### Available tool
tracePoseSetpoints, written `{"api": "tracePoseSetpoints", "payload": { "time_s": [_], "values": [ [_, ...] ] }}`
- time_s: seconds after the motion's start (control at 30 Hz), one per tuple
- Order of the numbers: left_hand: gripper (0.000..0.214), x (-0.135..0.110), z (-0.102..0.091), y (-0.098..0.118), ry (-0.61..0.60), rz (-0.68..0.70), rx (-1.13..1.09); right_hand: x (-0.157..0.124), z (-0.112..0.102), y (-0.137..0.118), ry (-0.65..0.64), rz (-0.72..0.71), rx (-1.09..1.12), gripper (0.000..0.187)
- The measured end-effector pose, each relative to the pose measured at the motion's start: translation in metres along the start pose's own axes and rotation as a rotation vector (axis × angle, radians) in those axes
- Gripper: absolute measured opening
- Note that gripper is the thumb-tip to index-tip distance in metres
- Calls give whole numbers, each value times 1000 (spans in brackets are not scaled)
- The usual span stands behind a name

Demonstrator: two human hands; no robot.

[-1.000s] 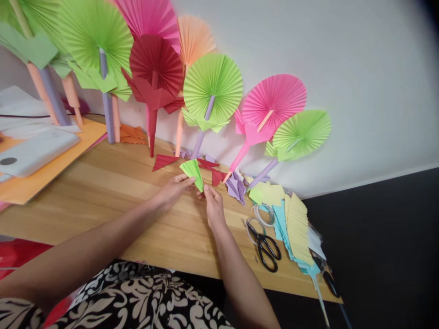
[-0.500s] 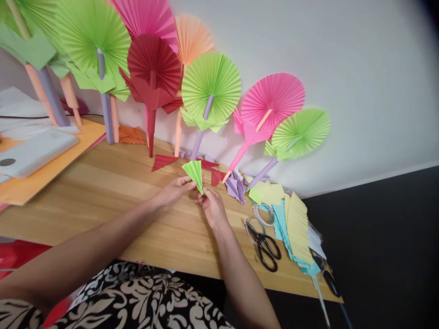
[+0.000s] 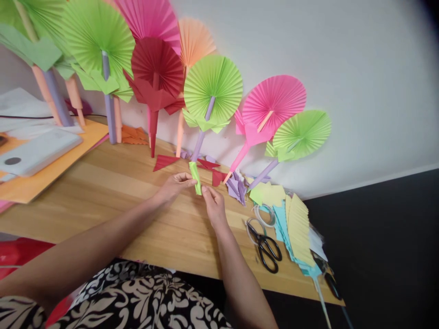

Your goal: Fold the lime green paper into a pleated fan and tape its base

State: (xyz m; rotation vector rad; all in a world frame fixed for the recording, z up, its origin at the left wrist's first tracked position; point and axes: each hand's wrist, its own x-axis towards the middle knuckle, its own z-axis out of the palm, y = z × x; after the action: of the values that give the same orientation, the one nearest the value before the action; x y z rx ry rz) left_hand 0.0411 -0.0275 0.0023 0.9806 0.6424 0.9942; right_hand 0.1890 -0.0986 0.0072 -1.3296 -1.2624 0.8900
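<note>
A small pleated piece of lime green paper (image 3: 195, 178), squeezed into a narrow strip, is held above the wooden table. My left hand (image 3: 176, 186) pinches its left side between thumb and fingers. At its lower right end, my right hand (image 3: 213, 203) has fingers closed on the paper's edge. Right behind it a green paper fan flower (image 3: 213, 84) with a purple stem leans against the wall. Red paper scraps (image 3: 167, 161) lie just beyond my hands.
Black-handled scissors (image 3: 265, 249) and a roll of clear tape (image 3: 264, 215) lie at right, beside pleated yellow paper (image 3: 297, 228). A dark red fan flower (image 3: 157, 66) and a pink one (image 3: 274, 100) lean on the wall. A white device (image 3: 44, 151) rests on orange paper at left.
The green paper, fanned out in a wedge before, is now folded together into a narrow strip. My right hand has shifted slightly down and right. The whole view has moved a little.
</note>
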Motion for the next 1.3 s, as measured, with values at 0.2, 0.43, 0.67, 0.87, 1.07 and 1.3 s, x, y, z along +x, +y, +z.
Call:
{"api": "tracePoseSetpoints", "payload": {
  "time_s": [0.2, 0.43, 0.67, 0.87, 1.07, 1.3],
  "values": [
    [40, -1, 3, -3, -9, -28, -8, -1, 1, 0, -97, 36, 68, 40],
    [39, -6, 8, 2, -25, 8, 9, 0, 6, 10, -104, 239, 336, 54],
    [41, -3, 7, 4, 39, 33, 44, 0, 5, 6, -177, 264, 422, 65],
    [38, 1, 2, 2, 114, 53, 52, -3, 8, 1, -96, 19, 147, 45],
    [38, 0, 3, -3, 86, 8, 108, 0, 8, 5, 52, -17, -48, 28],
    [46, 2, 2, -7, 60, -43, 166, 7, 1, 10, 56, 95, 150, 39]
  ]
}}
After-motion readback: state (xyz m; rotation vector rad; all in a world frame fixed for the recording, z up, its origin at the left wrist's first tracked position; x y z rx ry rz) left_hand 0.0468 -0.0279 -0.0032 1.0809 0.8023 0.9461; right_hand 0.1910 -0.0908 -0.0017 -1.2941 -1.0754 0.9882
